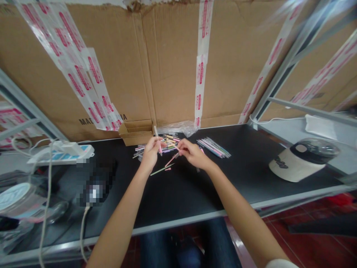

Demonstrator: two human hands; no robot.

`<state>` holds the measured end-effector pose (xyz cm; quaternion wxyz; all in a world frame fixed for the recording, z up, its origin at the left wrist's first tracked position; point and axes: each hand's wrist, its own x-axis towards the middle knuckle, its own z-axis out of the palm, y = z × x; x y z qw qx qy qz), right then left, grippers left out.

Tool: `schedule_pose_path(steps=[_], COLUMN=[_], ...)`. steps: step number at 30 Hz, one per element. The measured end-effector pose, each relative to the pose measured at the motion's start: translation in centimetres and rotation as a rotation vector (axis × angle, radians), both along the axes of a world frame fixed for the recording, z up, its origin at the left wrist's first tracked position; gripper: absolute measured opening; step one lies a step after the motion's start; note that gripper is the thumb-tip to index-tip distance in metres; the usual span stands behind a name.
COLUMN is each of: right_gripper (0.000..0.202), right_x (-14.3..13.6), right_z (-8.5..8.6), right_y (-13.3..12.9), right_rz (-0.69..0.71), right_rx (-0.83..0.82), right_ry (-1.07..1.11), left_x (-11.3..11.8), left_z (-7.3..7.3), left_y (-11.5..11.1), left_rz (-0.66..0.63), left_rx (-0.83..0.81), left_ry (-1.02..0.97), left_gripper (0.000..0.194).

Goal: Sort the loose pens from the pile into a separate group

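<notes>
My left hand [151, 150] is closed around a pen with a pale upper end and a pink lower part [160, 147], held nearly upright. My right hand [192, 152] pinches a thin pink pen part [176, 147], its tip pointing toward the left hand. Behind both hands lies a loose pile of pens and pen parts [169, 139] in several colours. On the black tabletop just below the hands rest a green pen refill [161, 169], a pink one [169, 160] and a small pink piece [167, 169]. A bundle of pens [214, 147] lies right of my right hand.
An open cardboard box [136, 134] and clear plastic wrap [185, 128] stand behind the pile. At left are a power strip [67, 153], a blurred-out phone on a cable [83, 223] and a clear jar [25, 203]. A beige cap [292, 163] sits at right.
</notes>
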<state>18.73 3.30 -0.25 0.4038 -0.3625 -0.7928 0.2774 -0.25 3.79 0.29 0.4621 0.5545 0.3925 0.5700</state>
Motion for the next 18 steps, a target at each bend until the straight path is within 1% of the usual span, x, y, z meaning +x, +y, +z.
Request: schedule_pose_path(steps=[1,4,6,7,9,12,18], right_gripper=[0.019,0.056,0.075,0.080,0.084,0.085,0.089], right_x=[0.4,0.8,0.9,0.9,1.0,1.1,0.9], right_z=[-0.1,0.0,0.3,0.4,0.7,1.0,0.9], right_y=[0.4,0.9,0.8,0.7,0.4,0.1,0.0], right_rz=[-0.036,-0.099,-0.128,-0.144,-0.174,-0.208,-0.159], right_rx=[-0.011,-0.011,0.020,0.038,0.061,0.057,0.010], right_ry=[0.146,0.538,0.691,0.733,0.754,0.701,0.684], left_x=[0.2,0.9,1.3,1.4,1.6,1.6,1.7], left_z=[-0.1,-0.4,-0.6,-0.7,-0.9,-1.0,-1.0], left_y=[-0.1,-0.7,-1.1,-1.2,-1.4,-1.5,-1.5], left_rz=[-0.062,-0.251,-0.349,-0.389,-0.456,-0.518,-0.511], left_rx=[-0.013,-0.090,-0.151,-0.173,-0.191,-0.166,-0.131], left_ry=[0.031,0.128,0.206,0.239,0.284,0.300,0.319], left_gripper=[0.028,0.027,0.024,0.023,0.023,0.023,0.020])
